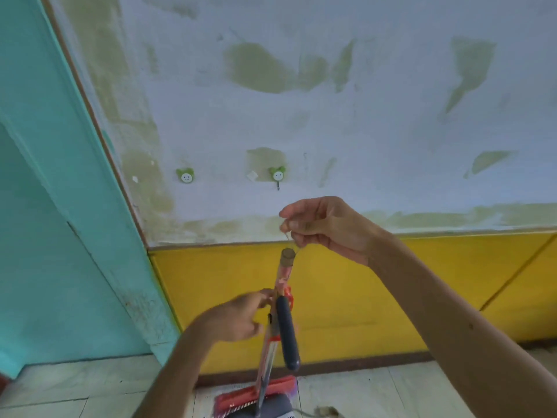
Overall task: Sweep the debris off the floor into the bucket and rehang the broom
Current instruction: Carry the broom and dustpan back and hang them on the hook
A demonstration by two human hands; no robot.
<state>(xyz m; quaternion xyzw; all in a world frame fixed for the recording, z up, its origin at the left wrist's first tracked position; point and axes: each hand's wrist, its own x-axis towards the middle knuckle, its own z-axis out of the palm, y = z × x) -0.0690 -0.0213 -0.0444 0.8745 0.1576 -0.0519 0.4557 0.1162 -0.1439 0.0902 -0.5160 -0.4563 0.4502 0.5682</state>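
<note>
The broom stands upright in front of me, its pink handle [278, 285] rising from the red brush head [256, 393] near the floor. A dark blue dustpan handle [287, 333] is clipped beside it. My right hand [322, 229] pinches the thin hanging string [290, 238] at the top of the handle. My left hand [238, 316] holds the handle lower down. Two green smiley wall hooks [277, 175] [185, 176] are on the wall above; the string is below the right one, not on it.
A peeling white wall with a yellow lower band [391, 291] faces me. A turquoise door or panel [60, 236] fills the left. Pale floor tiles [376, 396] lie below, with a small bit of debris [324, 411] near the dustpan.
</note>
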